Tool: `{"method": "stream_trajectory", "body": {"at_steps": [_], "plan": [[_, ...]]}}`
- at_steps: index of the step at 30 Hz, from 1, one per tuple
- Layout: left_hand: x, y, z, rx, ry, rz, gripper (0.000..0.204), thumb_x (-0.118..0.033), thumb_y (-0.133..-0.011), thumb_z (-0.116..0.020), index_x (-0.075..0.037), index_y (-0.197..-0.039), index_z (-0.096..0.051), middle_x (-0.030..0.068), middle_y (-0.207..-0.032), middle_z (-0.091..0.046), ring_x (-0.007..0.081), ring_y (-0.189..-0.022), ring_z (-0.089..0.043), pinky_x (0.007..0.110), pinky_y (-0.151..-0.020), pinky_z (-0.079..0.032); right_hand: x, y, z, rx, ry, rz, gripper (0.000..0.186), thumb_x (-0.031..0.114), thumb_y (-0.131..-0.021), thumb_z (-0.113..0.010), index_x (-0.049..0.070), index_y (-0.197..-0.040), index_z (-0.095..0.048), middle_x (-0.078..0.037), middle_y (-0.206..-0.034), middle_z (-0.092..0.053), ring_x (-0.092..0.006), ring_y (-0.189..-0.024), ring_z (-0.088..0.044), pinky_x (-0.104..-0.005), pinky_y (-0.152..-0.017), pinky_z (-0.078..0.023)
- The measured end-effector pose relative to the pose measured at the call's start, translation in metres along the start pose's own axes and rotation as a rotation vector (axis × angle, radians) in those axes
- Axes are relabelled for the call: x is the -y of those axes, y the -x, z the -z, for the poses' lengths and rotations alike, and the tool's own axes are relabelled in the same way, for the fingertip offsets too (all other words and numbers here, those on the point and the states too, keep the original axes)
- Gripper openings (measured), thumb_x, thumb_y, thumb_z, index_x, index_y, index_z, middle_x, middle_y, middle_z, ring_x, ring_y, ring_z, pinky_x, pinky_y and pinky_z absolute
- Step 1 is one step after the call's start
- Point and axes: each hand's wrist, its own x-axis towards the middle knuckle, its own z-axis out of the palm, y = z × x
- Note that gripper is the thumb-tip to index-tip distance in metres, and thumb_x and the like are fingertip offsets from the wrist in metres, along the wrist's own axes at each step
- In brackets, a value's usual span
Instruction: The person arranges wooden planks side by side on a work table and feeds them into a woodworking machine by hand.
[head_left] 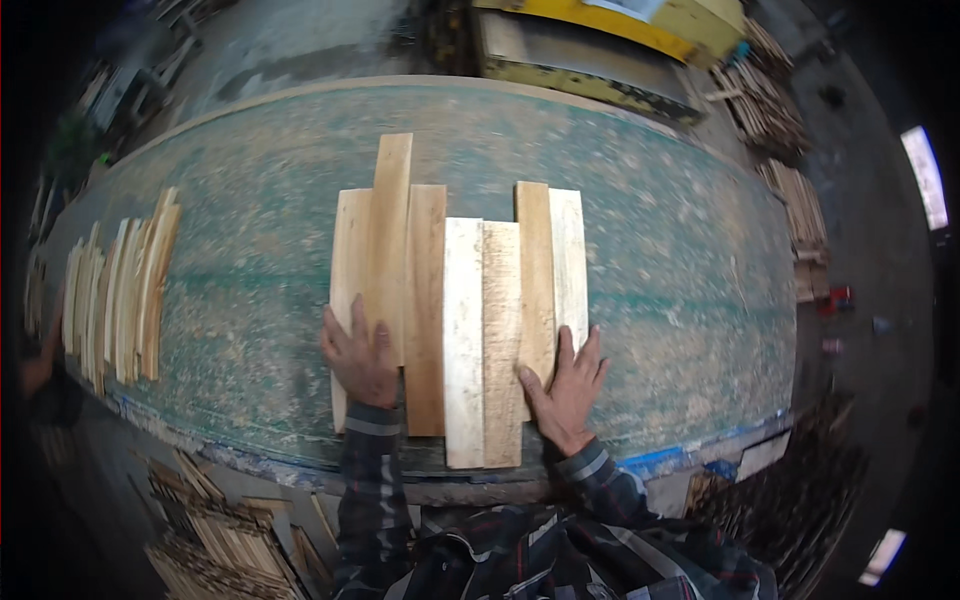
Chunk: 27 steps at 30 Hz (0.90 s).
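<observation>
Several flat wooden boards lie side by side in front of me, their ends staggered. A tan board sticks out farthest at the back, while a pale board and a rough speckled board reach nearest to me. My left hand rests with fingers spread on the boards at the left end of the row. At the right end, my right hand lies open against a light board and a tan board, thumb and fingers apart. Neither hand is wrapped round a board.
The boards lie on a worn green table. A row of narrow wooden strips lies at its left, beside another person's hand. Stacked wood stands below left, more wood piles at right, a yellow machine behind.
</observation>
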Motion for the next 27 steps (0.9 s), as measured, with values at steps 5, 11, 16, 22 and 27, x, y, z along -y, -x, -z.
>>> {"method": "stream_trajectory", "body": {"at_steps": [5,11,16,22,27], "plan": [[-0.157,0.024,-0.056,0.072,0.04,-0.097,0.081,-0.062,-0.09,-0.068,-0.014,-0.153,-0.051,0.037,-0.16,-0.028,0.0587,-0.142,-0.028,0.07,-0.115,-0.026,-0.139,-0.036,0.05,-0.125,0.137,0.008,0.098,0.071,-0.09,-0.062,0.004,-0.158,-0.038,-0.037,-0.165,-0.016,-0.0565,-0.151,-0.02,-0.0722,-0.118,-0.012],[-0.273,0.029,-0.097,0.289,-0.041,-0.257,0.095,-0.079,-0.086,-0.058,-0.016,-0.156,-0.046,0.0301,-0.165,-0.025,0.0598,-0.151,-0.013,0.076,-0.118,-0.005,-0.248,-0.101,0.116,-0.105,0.142,0.012,0.107,0.078,-0.084,-0.063,0.008,-0.16,-0.037,-0.035,-0.167,-0.012,-0.0567,-0.152,-0.015,-0.075,-0.118,-0.009],[-0.316,0.123,-0.071,0.325,-0.184,-0.626,0.096,-0.083,-0.086,-0.053,-0.025,-0.161,-0.039,0.0256,-0.17,-0.017,0.052,-0.156,-0.007,0.077,-0.118,0.001,-0.282,-0.022,0.132,0.068,0.112,0.462,0.111,0.082,-0.074,-0.067,0.018,-0.161,-0.04,-0.026,-0.172,-0.006,-0.0509,-0.157,-0.004,-0.0793,-0.117,-0.001],[-0.32,0.144,-0.096,0.374,-0.187,-0.769,0.08,-0.077,-0.093,-0.043,-0.037,-0.162,-0.036,0.0153,-0.174,-0.015,0.0378,-0.16,-0.009,0.073,-0.12,0.005,-0.292,-0.044,0.128,-0.003,0.133,0.668,0.088,0.07,-0.086,-0.062,0.019,-0.156,-0.046,-0.016,-0.17,-0.022,-0.0445,-0.158,-0.009,-0.0754,-0.121,0.003],[-0.335,0.096,-0.121,0.326,-0.298,-0.689,0.077,-0.074,-0.095,-0.047,-0.039,-0.162,-0.033,0.0148,-0.175,-0.01,0.0392,-0.16,-0.01,0.076,-0.119,0.006,-0.281,-0.102,0.114,-0.036,0.12,0.738,0.079,0.066,-0.092,-0.058,0.018,-0.154,-0.049,-0.014,-0.169,-0.03,-0.0412,-0.158,-0.012,-0.0735,-0.122,0.004]]}}
